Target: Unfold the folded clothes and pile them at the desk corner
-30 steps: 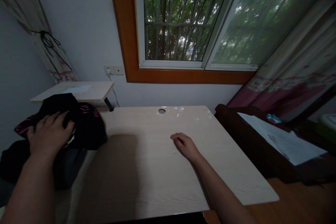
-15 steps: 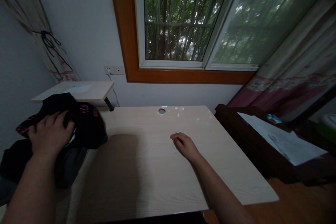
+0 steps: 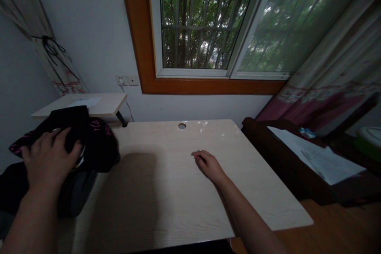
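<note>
My left hand (image 3: 49,156) lies on a bunched black garment (image 3: 102,143) with pink lettering, at the left end of the table. Its fingers curl into the cloth with the thumb set apart, and the fingertips are partly sunk in the folds. What kind of garment it is does not show. Dark grey cloth (image 3: 76,194) lies under and in front of it. On the pale wood-grain table (image 3: 178,190), my right hand (image 3: 210,164) rests on its side, its fingers loosely curled together and nothing visible in them.
A small raised shelf (image 3: 110,105) with a paper sheet (image 3: 89,102) stands behind the garment. The table has a round cable hole (image 3: 182,126) near its back edge. To the right, large papers (image 3: 315,156) lie on dark brown furniture (image 3: 276,166). A window (image 3: 205,27) is ahead.
My left hand has shifted slightly left, and the garment's left part has moved with it, its top folds changing shape. My right hand stays in place on the table. The view has shifted a little.
</note>
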{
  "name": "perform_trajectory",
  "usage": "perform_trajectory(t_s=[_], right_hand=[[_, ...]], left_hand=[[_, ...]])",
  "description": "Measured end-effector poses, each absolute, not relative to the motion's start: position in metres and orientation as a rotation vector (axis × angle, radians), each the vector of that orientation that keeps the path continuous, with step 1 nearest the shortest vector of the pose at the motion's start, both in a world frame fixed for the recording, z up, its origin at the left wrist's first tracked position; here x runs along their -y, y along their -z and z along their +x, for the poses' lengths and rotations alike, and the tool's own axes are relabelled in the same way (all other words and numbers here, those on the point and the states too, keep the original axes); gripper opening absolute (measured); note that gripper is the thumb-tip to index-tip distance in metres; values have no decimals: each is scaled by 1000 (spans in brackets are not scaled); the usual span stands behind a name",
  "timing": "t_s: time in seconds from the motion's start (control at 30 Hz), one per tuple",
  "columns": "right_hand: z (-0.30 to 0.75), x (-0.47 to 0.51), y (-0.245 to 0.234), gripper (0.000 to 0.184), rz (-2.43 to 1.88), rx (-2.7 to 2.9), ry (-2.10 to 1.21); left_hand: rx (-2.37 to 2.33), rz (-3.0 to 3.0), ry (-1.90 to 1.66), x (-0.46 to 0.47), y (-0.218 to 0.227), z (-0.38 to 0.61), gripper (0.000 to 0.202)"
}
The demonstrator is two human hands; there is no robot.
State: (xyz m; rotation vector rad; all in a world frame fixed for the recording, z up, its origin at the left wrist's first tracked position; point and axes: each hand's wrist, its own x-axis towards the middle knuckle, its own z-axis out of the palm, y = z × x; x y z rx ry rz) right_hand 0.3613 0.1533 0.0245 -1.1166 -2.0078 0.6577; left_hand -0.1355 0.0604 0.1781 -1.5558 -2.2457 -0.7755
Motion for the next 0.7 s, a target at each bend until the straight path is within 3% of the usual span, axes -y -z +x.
perform_trajectory(t_s=[0.4,0.7], right_hand=[[362,-157,-18,25,-1091,2020,-617],[363,-155,-22,26,-1083,2035,-616]], left_hand=[[1900,-1585,908,-47,-190,-105,51],[2056,-1609,666,-86,-164,-186,56]])
